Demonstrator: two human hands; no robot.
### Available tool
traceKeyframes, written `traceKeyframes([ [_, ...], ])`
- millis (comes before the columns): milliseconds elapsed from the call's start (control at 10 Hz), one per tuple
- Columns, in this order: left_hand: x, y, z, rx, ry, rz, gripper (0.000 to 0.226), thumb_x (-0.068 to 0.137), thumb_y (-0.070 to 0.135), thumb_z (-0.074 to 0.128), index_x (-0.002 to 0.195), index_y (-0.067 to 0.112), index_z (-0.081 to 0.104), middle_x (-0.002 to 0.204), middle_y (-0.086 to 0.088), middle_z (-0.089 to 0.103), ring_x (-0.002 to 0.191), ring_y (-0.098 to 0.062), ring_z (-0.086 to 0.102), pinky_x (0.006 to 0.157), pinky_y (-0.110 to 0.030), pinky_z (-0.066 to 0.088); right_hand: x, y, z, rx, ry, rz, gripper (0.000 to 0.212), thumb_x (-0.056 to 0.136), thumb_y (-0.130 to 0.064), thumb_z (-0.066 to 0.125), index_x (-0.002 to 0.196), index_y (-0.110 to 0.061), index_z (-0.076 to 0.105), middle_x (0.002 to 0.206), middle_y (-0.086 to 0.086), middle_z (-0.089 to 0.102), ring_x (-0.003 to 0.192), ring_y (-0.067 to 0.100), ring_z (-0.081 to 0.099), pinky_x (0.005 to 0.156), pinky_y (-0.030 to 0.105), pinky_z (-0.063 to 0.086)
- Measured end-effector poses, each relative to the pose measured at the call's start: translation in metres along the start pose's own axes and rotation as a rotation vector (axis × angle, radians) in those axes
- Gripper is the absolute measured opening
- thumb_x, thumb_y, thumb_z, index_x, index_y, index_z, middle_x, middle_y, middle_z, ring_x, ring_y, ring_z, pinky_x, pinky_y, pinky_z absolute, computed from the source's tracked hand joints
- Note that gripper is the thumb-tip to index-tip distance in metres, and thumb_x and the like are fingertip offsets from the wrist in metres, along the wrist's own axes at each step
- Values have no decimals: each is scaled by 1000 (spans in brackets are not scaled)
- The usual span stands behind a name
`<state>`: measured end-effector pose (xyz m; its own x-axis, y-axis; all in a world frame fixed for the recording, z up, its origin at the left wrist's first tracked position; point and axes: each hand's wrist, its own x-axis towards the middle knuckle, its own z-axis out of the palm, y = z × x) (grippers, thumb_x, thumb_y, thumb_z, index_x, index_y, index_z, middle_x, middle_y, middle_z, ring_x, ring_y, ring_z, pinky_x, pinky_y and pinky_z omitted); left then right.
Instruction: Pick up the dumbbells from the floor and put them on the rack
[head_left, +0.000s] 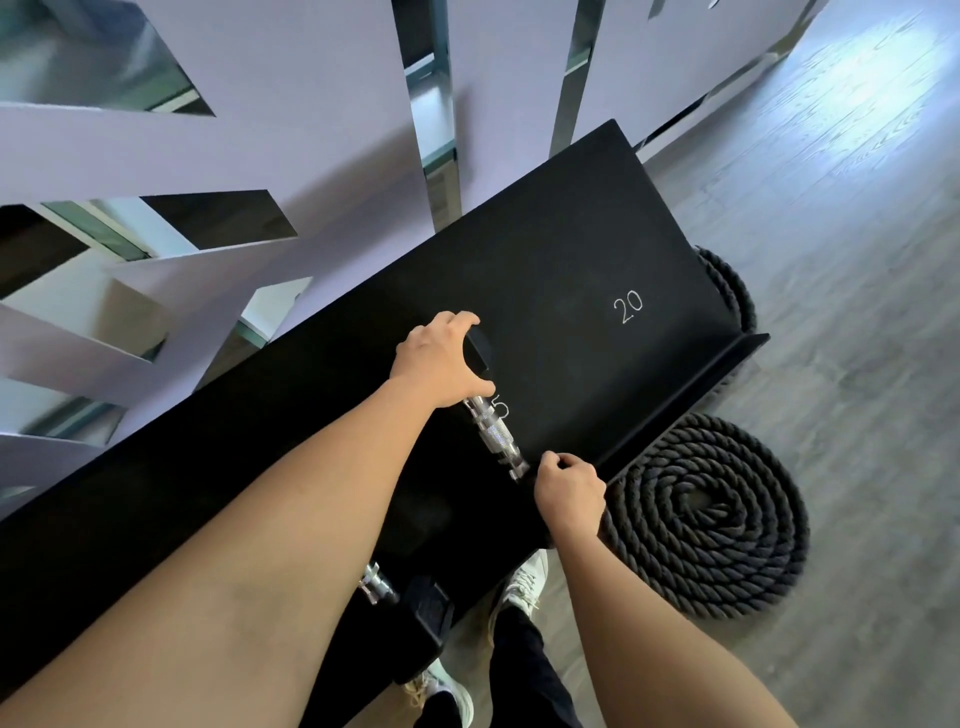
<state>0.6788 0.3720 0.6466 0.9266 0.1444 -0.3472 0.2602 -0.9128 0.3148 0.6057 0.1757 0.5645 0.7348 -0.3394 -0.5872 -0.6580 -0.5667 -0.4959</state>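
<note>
A black dumbbell with a knurled silver handle (496, 434) lies on the sloped top shelf of the black rack (571, 249), beside a white painted number. My left hand (441, 361) grips its far black head. My right hand (569, 491) holds its near head at the shelf's front lip. A second dumbbell (415, 605) shows below the shelf's front edge, with a silver handle end and a black hexagonal head; I cannot tell whether it rests on the floor or on a lower tier.
The shelf section marked "20" (627, 306) holds nothing. A coiled black battle rope (711, 519) lies on the grey wood floor right of the rack, with another coil (727, 283) behind it. My white shoes (524, 582) stand under the rack's edge. A lilac cut-out wall (311, 156) backs the rack.
</note>
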Motion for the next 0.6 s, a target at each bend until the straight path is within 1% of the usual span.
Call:
traceKeyframes([
  [200, -9, -5, 0, -12, 9, -37, 87, 68, 50, 77, 142, 26, 37, 141, -3, 46, 119, -31, 51, 95, -44, 46, -2, -3, 0, -45, 13, -40, 28, 87, -33, 50, 63, -28, 62, 58, -10, 47, 75, 24, 44, 70, 32, 33],
  [400, -12, -5, -2, -4, -1, -37, 86, 69, 49, 77, 141, 26, 36, 140, -3, 46, 117, -31, 52, 93, -45, 47, -3, -3, 0, -52, 17, -44, 33, 86, -33, 50, 55, -27, 57, 58, -8, 48, 72, 26, 45, 69, 32, 35],
  [500, -12, -5, -5, -15, -29, -20, 87, 71, 50, 77, 143, 27, 34, 143, -3, 42, 121, -30, 49, 95, -45, 47, -5, -2, -1, -52, -17, -34, 28, 86, -35, 50, 66, -26, 67, 64, -4, 54, 76, 29, 51, 70, 33, 37],
  [600, -22, -14, -11, -127, -18, -26, 90, 72, 56, 77, 145, 30, 33, 147, 1, 40, 128, -25, 45, 95, -41, 44, -2, -13, -3, -81, -47, -79, 27, 86, -36, 53, 93, -24, 76, 87, 7, 67, 96, 34, 61, 73, 31, 39],
])
